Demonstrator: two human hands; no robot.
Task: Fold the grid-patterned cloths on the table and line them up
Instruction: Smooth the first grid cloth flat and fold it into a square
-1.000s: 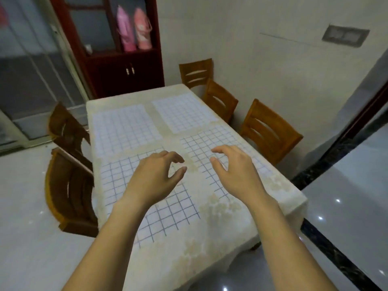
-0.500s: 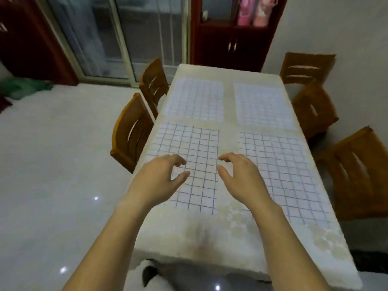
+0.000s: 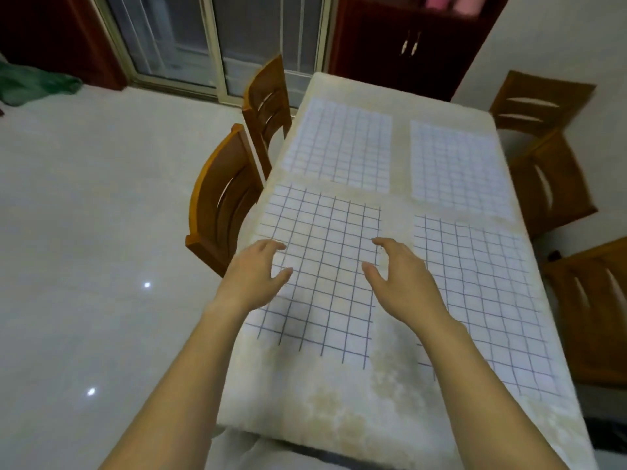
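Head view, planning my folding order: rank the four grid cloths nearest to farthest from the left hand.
1. Near-left cloth, directly below the left hand.
2. Far-left cloth, straight ahead.
3. Near-right cloth, across to the right.
4. Far-right cloth, at the diagonal corner.

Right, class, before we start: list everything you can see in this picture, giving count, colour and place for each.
Grid cloths: four, white with blue lines, flat on the table in two rows of two.
Table: one, cream cover, centre.
Chairs: five, brown wood, two along the table's left, three along its right.
Cabinet: one, dark red, beyond the far end.
Glass door: one, pale frame, far wall.
Green fabric: one heap, on the floor, far left.
Left hand: one, fingers relaxed, at the near-left cloth's left edge.
Right hand: one, fingers relaxed, at that cloth's right edge.
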